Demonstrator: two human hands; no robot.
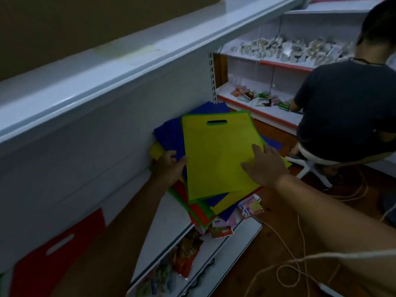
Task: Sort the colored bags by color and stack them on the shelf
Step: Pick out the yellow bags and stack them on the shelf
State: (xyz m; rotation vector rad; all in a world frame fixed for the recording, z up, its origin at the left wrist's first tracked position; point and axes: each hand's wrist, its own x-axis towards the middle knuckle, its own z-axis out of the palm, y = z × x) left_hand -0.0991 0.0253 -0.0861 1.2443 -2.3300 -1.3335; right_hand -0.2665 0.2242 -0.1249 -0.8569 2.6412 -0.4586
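Left hand [171,168] grips the mixed stack [199,209], right hand [265,166] flat on one yellow bag [218,155], perhaps pressing.

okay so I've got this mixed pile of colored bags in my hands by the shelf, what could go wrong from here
The stack of bags is fanned out and only gripped at one edge by your left hand, so lower bags may slide out onto the snack packets below. Your right hand lies flat on the top yellow bag; its green-edged neighbor could lift with it and mix colors. The loose cord on the floor could snag your arm.
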